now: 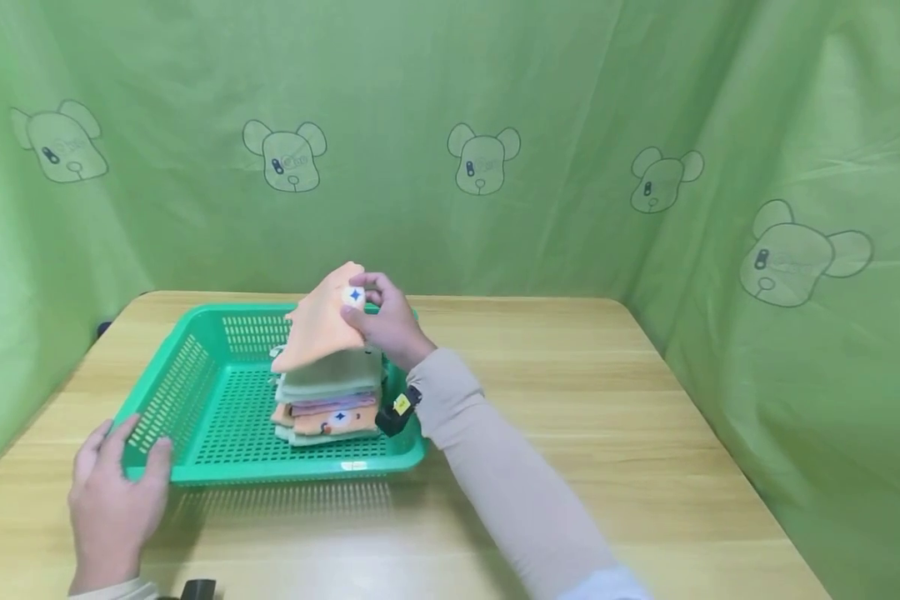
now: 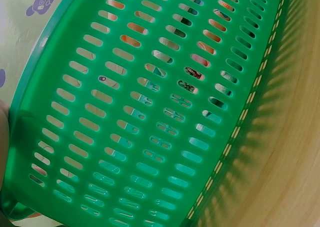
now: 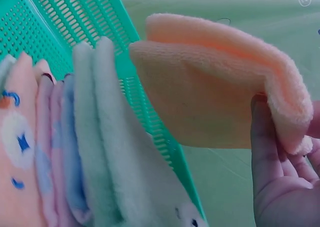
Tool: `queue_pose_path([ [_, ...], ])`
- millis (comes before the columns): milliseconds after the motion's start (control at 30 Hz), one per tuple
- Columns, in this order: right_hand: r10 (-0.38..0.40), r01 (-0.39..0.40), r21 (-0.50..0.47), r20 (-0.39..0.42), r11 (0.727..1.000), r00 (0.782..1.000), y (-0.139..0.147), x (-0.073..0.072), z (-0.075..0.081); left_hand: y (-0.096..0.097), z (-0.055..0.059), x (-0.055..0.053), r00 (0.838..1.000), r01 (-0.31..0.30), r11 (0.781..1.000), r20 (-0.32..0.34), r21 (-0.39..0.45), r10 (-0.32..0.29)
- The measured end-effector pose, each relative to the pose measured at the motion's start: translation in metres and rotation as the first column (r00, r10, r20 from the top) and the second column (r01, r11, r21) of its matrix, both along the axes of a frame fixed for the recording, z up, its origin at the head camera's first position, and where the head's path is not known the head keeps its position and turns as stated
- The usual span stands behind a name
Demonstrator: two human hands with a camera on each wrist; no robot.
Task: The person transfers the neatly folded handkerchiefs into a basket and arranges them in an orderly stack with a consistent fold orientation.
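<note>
My right hand pinches a folded peach towel by its right edge, between thumb and fingers. It is held tilted over a stack of folded towels in a green plastic basket. In the right wrist view, the held towel hangs apart from the stack, its folded layers visible. Pale green towels, lilac and blue layers and another peach one make up the pile. At the basket's near left corner my left hand grips the rim, thumb at the front and fingers along the left side.
The basket stands on a wooden table, with bare wood to its right. Green curtains printed with bear heads enclose the back and sides. In the left wrist view, the slotted basket wall fills most of the picture.
</note>
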State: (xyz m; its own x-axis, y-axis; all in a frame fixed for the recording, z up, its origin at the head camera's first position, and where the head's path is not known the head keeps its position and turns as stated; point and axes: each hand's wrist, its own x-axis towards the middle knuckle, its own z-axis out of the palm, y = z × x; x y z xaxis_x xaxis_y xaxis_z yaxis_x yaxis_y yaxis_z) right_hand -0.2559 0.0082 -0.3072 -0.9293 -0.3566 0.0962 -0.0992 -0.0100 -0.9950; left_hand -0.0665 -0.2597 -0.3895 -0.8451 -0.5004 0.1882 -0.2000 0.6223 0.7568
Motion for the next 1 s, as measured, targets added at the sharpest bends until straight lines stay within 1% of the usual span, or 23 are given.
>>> queue_pose_path([
  [100, -0.009, 0.009, 0.028, 0.032, 1.000, 0.999, -0.004, 0.000, -0.004, 0.001, 0.000, -0.002, 1.000, 0.003, 1.000, -0.005, 0.001, -0.003],
  [200, -0.032, 0.025, 0.115, 0.061, 0.993, 0.998, -0.005, -0.001, -0.010, 0.002, -0.001, -0.002, 1.000, 0.007, 1.000, -0.003, 0.005, -0.007],
  [267, -0.055, 0.042, 0.188, 0.065, 0.981, 0.996, -0.004, -0.001, -0.015, 0.003, -0.002, -0.003, 1.000, 0.009, 1.000, -0.005, 0.007, -0.009],
  [333, -0.079, 0.061, 0.278, 0.054, 0.959, 0.995, -0.001, 0.000, -0.018, 0.003, -0.002, -0.003, 1.000, 0.010, 1.000, 0.000, 0.008, -0.010],
  [433, -0.109, 0.094, 0.384, 0.017, 0.918, 0.994, 0.004, 0.003, -0.019, 0.003, -0.002, -0.004, 1.000, 0.010, 1.000, -0.002, 0.006, -0.010],
  [600, -0.127, 0.134, 0.517, -0.051, 0.845, 0.991, 0.011, 0.008, -0.011, 0.001, -0.002, -0.004, 1.000, 0.010, 1.000, -0.002, 0.001, -0.010],
  [700, -0.122, 0.139, 0.557, -0.068, 0.818, 0.990, 0.019, 0.010, -0.005, 0.001, -0.002, -0.004, 0.999, 0.023, 1.000, 0.024, -0.006, -0.023],
  [767, -0.122, 0.147, 0.564, -0.082, 0.813, 0.989, 0.028, 0.010, 0.000, 0.000, -0.001, -0.005, 0.998, 0.035, 0.999, 0.046, -0.016, -0.034],
  [833, -0.130, 0.163, 0.560, -0.099, 0.812, 0.987, 0.039, 0.012, 0.007, 0.000, 0.001, -0.006, 0.997, 0.052, 0.998, 0.066, -0.038, -0.049],
  [900, -0.147, 0.195, 0.537, -0.131, 0.821, 0.980, 0.054, 0.014, 0.012, 0.001, 0.004, -0.005, 0.995, 0.064, 0.996, 0.082, -0.066, -0.058],
  [967, -0.163, 0.239, 0.515, -0.189, 0.824, 0.968, 0.072, 0.019, 0.014, 0.001, 0.009, -0.004, 0.995, 0.065, 0.993, 0.083, -0.103, -0.056],
  [1000, -0.171, 0.271, 0.503, -0.236, 0.821, 0.957, 0.083, 0.022, 0.013, 0.003, 0.011, -0.002, 0.997, 0.057, 0.991, 0.062, -0.122, -0.050],
])
